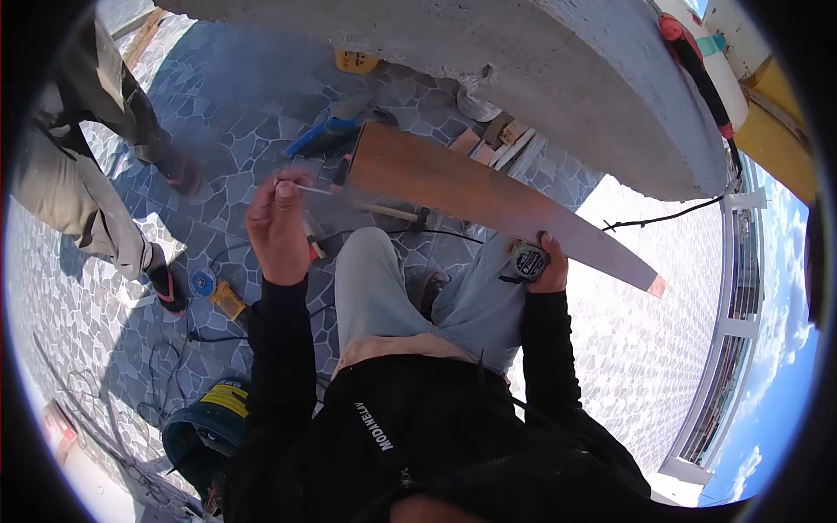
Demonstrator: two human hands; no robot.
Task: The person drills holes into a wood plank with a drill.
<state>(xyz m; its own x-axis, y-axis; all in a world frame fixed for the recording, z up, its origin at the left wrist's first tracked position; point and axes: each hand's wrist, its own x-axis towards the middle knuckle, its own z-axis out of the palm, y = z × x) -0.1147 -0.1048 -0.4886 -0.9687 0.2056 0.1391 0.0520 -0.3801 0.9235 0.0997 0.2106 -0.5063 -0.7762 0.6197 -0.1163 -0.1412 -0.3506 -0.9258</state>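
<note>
My left hand (275,228) is raised left of my knee, its fingers closed on a thin pencil-like stick (314,189) that points toward the board. A long brown tapering board (462,187) lies across in front of my knees, wide at the left and narrow at the right. On the near side of the board, over my thigh, my right hand (549,264) grips a tape measure (528,261), with a fingertip against the board's edge. The tape measure's blade is not seen to be drawn out.
A person's legs (78,187) stand at the left. Nearby lie an angle grinder (225,298), a hammer (397,212), cables and a dark bucket (205,431). A blue tool (327,126) and wood scraps (497,144) rest beyond the board, below a concrete slab (558,78).
</note>
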